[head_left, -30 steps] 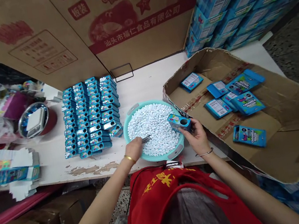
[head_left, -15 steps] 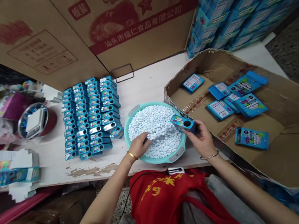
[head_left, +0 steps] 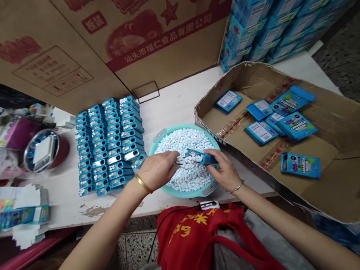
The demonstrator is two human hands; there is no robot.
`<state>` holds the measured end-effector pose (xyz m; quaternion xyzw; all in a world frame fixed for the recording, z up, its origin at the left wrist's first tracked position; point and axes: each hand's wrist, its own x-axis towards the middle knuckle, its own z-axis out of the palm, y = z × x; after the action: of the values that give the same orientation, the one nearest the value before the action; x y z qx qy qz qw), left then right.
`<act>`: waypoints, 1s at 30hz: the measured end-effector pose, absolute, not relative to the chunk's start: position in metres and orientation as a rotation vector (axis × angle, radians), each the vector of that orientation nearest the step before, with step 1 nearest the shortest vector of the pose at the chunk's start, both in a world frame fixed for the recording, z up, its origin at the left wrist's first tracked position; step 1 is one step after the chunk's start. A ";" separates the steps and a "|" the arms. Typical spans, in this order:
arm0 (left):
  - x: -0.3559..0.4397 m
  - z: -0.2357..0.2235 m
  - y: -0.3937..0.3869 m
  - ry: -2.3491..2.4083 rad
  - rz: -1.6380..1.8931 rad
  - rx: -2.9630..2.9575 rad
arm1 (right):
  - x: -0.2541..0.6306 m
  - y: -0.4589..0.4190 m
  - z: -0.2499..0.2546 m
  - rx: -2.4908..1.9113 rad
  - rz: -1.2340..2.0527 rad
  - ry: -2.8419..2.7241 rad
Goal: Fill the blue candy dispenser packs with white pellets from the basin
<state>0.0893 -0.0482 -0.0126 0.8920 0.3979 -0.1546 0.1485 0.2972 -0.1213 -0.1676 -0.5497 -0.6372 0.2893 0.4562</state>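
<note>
"What's at frame centre?"
"The left hand (head_left: pixel 158 171) has its fingers pinched round a small, mostly hidden metal scoop (head_left: pixel 177 159)."
"And the right hand (head_left: pixel 225 172)?"
"Fingers closed round a small blue printed cardboard box (head_left: pixel 200 156), tilted above the round turquoise plastic basin (head_left: pixel 190 194) of white pellets (head_left: pixel 183 138); whether scoop and box touch, I can't tell."
"Others like it?"
"Filled rows of blue boxes (head_left: pixel 109 147), left of centre."

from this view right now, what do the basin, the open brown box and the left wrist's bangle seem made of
Basin: probably plastic, satin turquoise; smooth rim, soft sheen.
Open brown box: likely cardboard, matte; creased walls, ragged edges.
Bangle: apparently metal, polished, gold-coloured; bright sheen, solid or plated unclear.
</note>
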 end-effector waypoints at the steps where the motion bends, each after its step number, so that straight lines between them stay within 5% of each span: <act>1: 0.096 -0.006 -0.049 1.159 -0.508 2.587 | 0.295 -0.122 -0.168 -1.351 0.718 -1.573; 11: 0.104 0.009 -0.061 1.149 -0.445 2.808 | 0.291 -0.124 -0.177 -1.345 0.745 -1.553; 18: 0.031 -0.090 -0.053 1.641 -0.553 2.365 | 0.309 -0.127 -0.170 -1.417 0.792 -1.455; 23: 0.063 -0.172 -0.054 1.556 -0.371 2.200 | 0.319 -0.130 -0.167 -1.475 0.784 -1.362; 30: 0.086 -0.193 -0.053 1.476 -0.189 2.134 | 0.321 -0.134 -0.176 -1.531 0.876 -1.154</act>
<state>0.0860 -0.0534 -0.1929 0.7905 0.5469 -0.0700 0.2667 0.3213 -0.1337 -0.1756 -0.6316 -0.4758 0.3612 0.4942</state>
